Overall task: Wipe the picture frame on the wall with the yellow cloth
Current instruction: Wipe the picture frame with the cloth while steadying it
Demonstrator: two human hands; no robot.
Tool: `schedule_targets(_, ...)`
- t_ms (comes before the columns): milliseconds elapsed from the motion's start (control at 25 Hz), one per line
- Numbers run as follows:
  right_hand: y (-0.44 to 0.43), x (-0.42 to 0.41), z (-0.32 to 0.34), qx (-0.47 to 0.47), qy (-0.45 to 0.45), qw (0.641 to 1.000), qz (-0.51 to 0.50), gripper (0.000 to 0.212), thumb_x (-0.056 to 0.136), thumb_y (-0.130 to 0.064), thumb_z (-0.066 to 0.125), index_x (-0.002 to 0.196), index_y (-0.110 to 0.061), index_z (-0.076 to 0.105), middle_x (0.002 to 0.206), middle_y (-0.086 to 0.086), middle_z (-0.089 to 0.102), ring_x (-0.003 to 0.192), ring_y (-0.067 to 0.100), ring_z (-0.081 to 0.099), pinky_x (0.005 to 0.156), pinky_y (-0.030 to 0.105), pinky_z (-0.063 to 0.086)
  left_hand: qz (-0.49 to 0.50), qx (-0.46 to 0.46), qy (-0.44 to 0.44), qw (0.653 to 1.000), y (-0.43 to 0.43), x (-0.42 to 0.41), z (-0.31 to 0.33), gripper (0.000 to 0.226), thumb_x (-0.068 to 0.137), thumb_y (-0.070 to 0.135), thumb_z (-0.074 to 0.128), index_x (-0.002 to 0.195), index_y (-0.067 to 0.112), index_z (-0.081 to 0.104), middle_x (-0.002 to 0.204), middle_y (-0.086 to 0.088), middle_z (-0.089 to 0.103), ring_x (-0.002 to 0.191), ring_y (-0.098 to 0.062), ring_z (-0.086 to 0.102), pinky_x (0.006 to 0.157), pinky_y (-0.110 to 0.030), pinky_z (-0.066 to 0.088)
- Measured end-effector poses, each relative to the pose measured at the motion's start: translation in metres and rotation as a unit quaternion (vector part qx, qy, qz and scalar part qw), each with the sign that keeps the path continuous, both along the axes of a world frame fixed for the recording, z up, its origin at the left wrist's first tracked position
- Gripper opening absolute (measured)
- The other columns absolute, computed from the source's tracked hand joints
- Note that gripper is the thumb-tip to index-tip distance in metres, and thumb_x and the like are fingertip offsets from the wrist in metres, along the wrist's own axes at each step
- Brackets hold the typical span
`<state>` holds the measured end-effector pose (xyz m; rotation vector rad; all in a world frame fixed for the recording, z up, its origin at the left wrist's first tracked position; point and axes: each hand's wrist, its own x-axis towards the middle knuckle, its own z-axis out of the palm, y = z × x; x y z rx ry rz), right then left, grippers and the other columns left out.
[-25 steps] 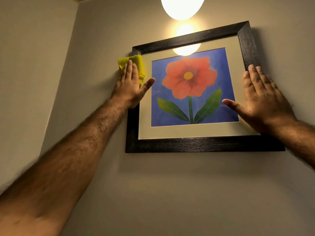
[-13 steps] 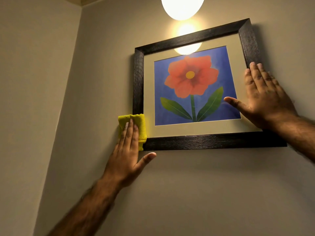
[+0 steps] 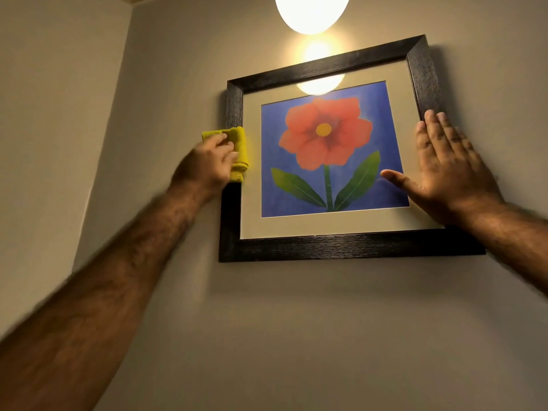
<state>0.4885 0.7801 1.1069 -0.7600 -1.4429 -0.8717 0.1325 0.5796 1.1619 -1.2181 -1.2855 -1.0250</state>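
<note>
A dark wooden picture frame [image 3: 341, 247] hangs on the wall, holding a red flower print on blue with a beige mat. My left hand [image 3: 207, 164] grips a folded yellow cloth [image 3: 238, 149] and presses it against the middle of the frame's left rail. Part of that rail is hidden behind the cloth and hand. My right hand [image 3: 447, 170] lies flat with spread fingers on the frame's right side, covering the right rail and the lower right of the mat.
A bright round lamp [image 3: 311, 10] hangs just above the frame and is mirrored in the glass. A wall corner [image 3: 118, 84] runs down to the left of the frame. Bare wall stretches below.
My left hand with the cloth slid down the left rail from the top corner to the bottom corner, then came back up to mid-height. My right hand stayed on the right side.
</note>
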Motion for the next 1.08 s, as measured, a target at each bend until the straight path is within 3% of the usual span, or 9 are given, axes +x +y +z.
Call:
schedule_targets(80, 0.001, 0.000, 0.001, 0.004, 0.000, 1.000, -0.005, 0.112, 0.087, -0.086, 0.019, 0.161, -0.003, 0.010, 0.172, 0.014, 0.004, 0.160, 0.027, 0.006, 0.128, 0.043, 0.009, -0.002, 0.016, 0.010, 1.000, -0.014, 0.001, 0.017, 0.028, 0.094, 0.015, 0.064, 0.119, 0.006, 0.073, 0.135, -0.011, 0.067, 0.120, -0.032, 0.064, 0.108, -0.035, 0.048)
schedule_targets(200, 0.002, 0.000, 0.001, 0.006, 0.003, 1.000, -0.007, 0.112, 0.086, -0.087, 0.018, 0.161, -0.003, 0.010, 0.172, 0.014, 0.005, 0.160, 0.027, 0.007, 0.128, 0.043, 0.009, -0.028, 0.006, -0.042, 0.999, -0.025, 0.008, 0.035, 0.016, 0.083, 0.016, 0.079, 0.099, 0.011, 0.080, 0.115, -0.010, 0.075, 0.104, -0.029, 0.069, 0.097, -0.038, 0.056)
schedule_targets(320, 0.002, -0.001, 0.002, 0.007, 0.005, 1.000, -0.010, 0.113, 0.086, -0.087, 0.017, 0.161, -0.003, 0.011, 0.172, 0.015, 0.005, 0.160, 0.028, 0.007, 0.128, 0.043, 0.010, -0.003, 0.026, -0.092, 0.995, -0.029, 0.006, 0.042, 0.041, 0.073, 0.029, 0.087, 0.110, 0.017, 0.073, 0.125, -0.013, 0.066, 0.114, -0.032, 0.062, 0.093, -0.039, 0.052)
schedule_targets(440, 0.002, -0.001, 0.003, 0.007, 0.006, 1.000, -0.013, 0.112, 0.087, -0.087, 0.017, 0.161, -0.004, 0.010, 0.172, 0.014, 0.004, 0.160, 0.027, 0.006, 0.128, 0.042, 0.009, -0.049, -0.027, -0.200, 0.978, -0.033, -0.006, 0.049, 0.074, 0.072, 0.035, 0.088, 0.135, 0.012, 0.056, 0.137, -0.016, 0.061, 0.125, -0.034, 0.058, 0.105, -0.046, 0.050)
schedule_targets(560, 0.004, 0.000, 0.003, 0.007, 0.007, 1.000, -0.014, 0.111, 0.087, -0.086, 0.017, 0.161, -0.004, 0.009, 0.172, 0.013, 0.004, 0.160, 0.026, 0.005, 0.128, 0.040, 0.007, -0.136, -0.102, -0.259, 0.951, -0.032, -0.010, 0.058, 0.060, 0.073, 0.030, 0.086, 0.121, 0.001, 0.065, 0.124, -0.022, 0.070, 0.117, -0.037, 0.066, 0.100, -0.054, 0.055)
schedule_targets(680, 0.003, 0.000, 0.004, 0.004, 0.004, 1.000, -0.011, 0.111, 0.087, -0.086, 0.018, 0.161, -0.004, 0.009, 0.172, 0.014, 0.004, 0.160, 0.027, 0.005, 0.128, 0.041, 0.007, -0.157, -0.130, -0.297, 0.933, -0.036, -0.009, 0.060, 0.059, 0.072, 0.029, 0.087, 0.116, -0.006, 0.066, 0.118, -0.023, 0.071, 0.112, -0.035, 0.068, 0.094, -0.049, 0.058)
schedule_targets(760, 0.002, 0.000, 0.003, 0.004, 0.003, 1.000, -0.008, 0.111, 0.087, -0.086, 0.018, 0.161, -0.004, 0.009, 0.172, 0.014, 0.003, 0.160, 0.027, 0.005, 0.129, 0.042, 0.008, -0.154, -0.124, -0.306, 0.931, -0.036, -0.010, 0.061, 0.061, 0.070, 0.030, 0.088, 0.114, -0.005, 0.066, 0.116, -0.022, 0.071, 0.109, -0.034, 0.069, 0.089, -0.045, 0.059)
schedule_targets(920, -0.002, 0.000, 0.002, -0.007, -0.001, 1.000, -0.007, 0.112, 0.087, -0.086, 0.019, 0.161, -0.003, 0.009, 0.172, 0.015, 0.004, 0.160, 0.028, 0.005, 0.129, 0.045, 0.009, -0.109, -0.094, -0.278, 0.950, -0.037, -0.005, 0.055, 0.058, 0.068, 0.039, 0.089, 0.107, 0.000, 0.071, 0.112, -0.021, 0.073, 0.105, -0.036, 0.071, 0.092, -0.051, 0.059)
schedule_targets(1080, -0.011, 0.000, 0.003, -0.032, -0.011, 0.999, -0.008, 0.114, 0.086, -0.087, 0.016, 0.161, -0.002, 0.010, 0.172, 0.016, 0.005, 0.160, 0.029, 0.006, 0.129, 0.045, 0.009, -0.030, -0.027, -0.230, 0.972, -0.037, 0.003, 0.044, 0.055, 0.068, 0.051, 0.086, 0.098, 0.008, 0.071, 0.102, -0.014, 0.073, 0.089, -0.028, 0.064, 0.084, -0.043, 0.058)
